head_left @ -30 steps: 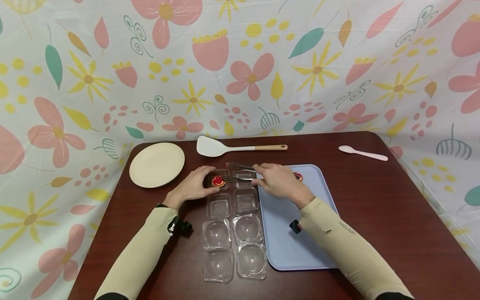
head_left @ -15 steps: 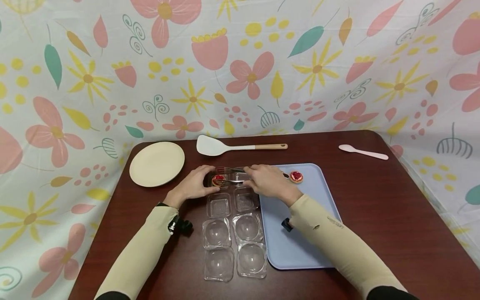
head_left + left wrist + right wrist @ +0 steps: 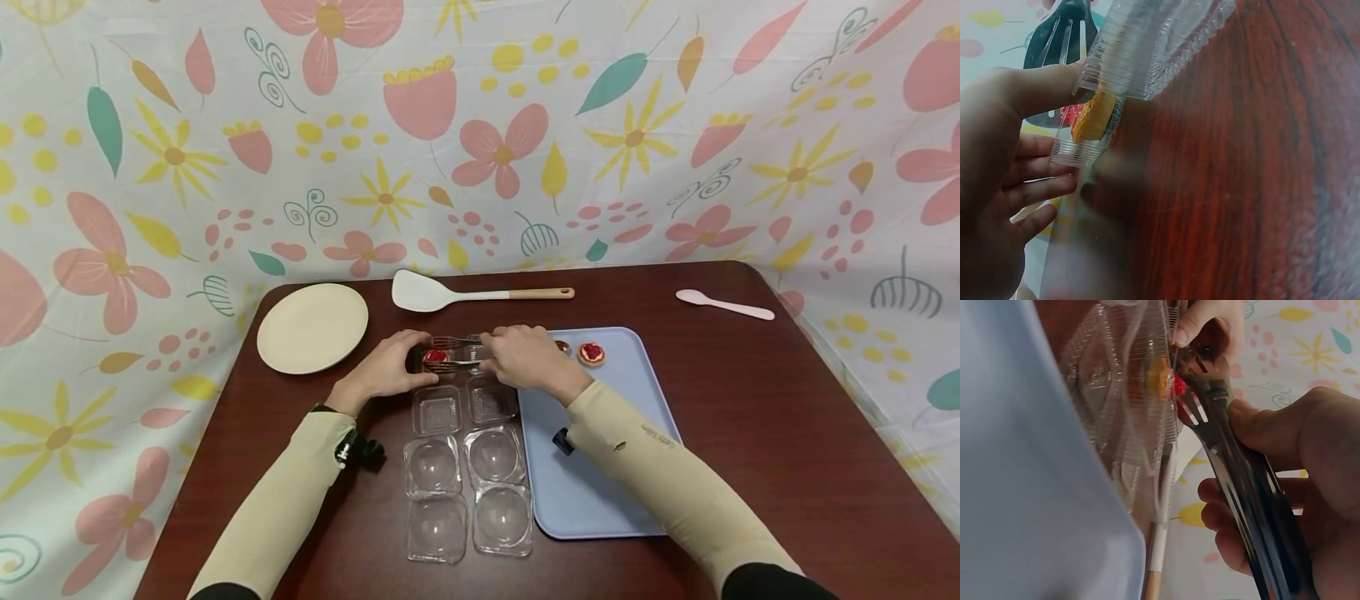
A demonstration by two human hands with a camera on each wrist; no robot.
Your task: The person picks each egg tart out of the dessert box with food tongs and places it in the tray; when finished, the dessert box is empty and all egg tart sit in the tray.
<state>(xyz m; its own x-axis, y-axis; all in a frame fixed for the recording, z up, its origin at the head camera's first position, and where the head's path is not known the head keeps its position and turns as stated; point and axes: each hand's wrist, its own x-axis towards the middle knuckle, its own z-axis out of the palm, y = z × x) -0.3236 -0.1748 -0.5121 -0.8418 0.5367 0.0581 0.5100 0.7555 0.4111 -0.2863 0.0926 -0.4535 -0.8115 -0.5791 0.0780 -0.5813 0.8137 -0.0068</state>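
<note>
My right hand (image 3: 525, 357) grips metal serving tongs (image 3: 1241, 481) with slotted, fork-like ends. These ends (image 3: 457, 366) are spread apart, one on the near side and one on the far side of a small red-topped tart (image 3: 436, 357). It sits in the back left cup of the clear plastic containers (image 3: 437, 411). Beside that cup, my left hand (image 3: 384, 367) holds its edge between thumb and forefinger; the other fingers extend loosely in the left wrist view. In the right wrist view the tart (image 3: 1159, 378) shows through the ribbed plastic, close to the tongs.
A blue tray (image 3: 600, 467) lies right of the containers, with another red tart (image 3: 591, 353) on it. Domed clear lids (image 3: 503, 518) lie nearer me. Farther back are a cream plate (image 3: 313, 328), a white spatula (image 3: 423, 292) and a pink spoon (image 3: 723, 305).
My right hand has moved left with the tongs, whose ends now reach either side of the tart. The tart on the tray has come into full view. My left hand stays put.
</note>
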